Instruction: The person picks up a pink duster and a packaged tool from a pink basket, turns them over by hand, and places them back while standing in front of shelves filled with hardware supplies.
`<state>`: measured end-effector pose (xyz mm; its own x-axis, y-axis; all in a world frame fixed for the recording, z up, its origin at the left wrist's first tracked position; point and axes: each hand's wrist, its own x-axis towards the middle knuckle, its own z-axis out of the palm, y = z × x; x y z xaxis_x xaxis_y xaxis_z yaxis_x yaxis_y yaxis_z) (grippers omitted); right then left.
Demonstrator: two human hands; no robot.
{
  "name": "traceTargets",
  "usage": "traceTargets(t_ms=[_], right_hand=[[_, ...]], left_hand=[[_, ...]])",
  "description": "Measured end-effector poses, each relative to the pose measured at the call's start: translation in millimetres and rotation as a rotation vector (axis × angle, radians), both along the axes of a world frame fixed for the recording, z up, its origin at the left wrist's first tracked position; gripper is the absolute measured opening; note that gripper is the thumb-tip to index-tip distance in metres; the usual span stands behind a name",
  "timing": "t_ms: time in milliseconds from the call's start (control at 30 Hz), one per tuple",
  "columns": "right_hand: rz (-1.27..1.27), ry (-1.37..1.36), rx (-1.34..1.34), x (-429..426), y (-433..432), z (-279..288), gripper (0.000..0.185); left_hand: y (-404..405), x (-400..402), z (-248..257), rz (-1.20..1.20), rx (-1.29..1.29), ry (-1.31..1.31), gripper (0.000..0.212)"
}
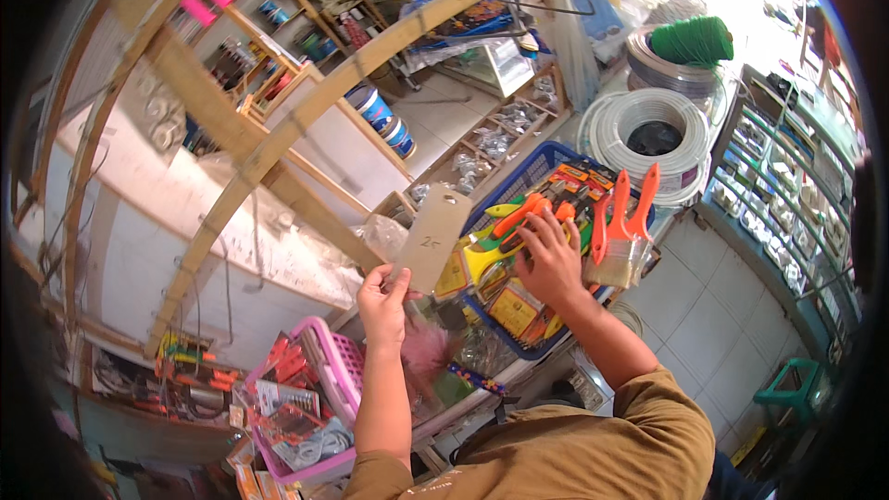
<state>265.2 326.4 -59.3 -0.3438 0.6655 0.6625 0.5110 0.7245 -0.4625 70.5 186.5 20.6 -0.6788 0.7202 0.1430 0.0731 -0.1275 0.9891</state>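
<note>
My left hand (385, 302) pinches the lower end of a pale flat card (434, 239), which has a hole at its top and handwriting on it. Over a blue plastic basket (510, 344), my right hand (552, 260) rests among orange-handled tools (521, 215); its fingertips touch them, and whether it grips one is hidden. The basket holds yellow packets (514, 309), carded tools and a yellow-handled tool (483, 260). Several paintbrushes (618, 222) with orange-red handles lie at the basket's right side, bristles towards me.
Coils of white cable (642, 139) and a green twine spool (694, 42) stand beyond the basket. A pink basket (340, 354) of packaged goods is at lower left. A wooden beam (347, 76) crosses above a divided wooden tray (493, 142). A green stool (792, 385) stands at right.
</note>
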Motion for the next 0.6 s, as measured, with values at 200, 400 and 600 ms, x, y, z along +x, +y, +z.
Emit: traceTargets(t_ms=[200,400,600], right_hand=[[0.209,0.207,0.047,-8.3,-65.1,37.3,0.022],[0.925,0.567,-1.019,-34.5,-166.8,37.6,0.037],[0.83,0.566,-1.324,-45.0,-204.7,30.5,0.024]], left_hand=[[-100.4,-18.6,9.3,0.022,0.089,-0.127,0.017],[-170.2,5.9,-12.2,-0.018,0.058,-0.194,0.021],[-225.3,23.2,-47.1,-0.118,-0.003,-0.342,0.029]])
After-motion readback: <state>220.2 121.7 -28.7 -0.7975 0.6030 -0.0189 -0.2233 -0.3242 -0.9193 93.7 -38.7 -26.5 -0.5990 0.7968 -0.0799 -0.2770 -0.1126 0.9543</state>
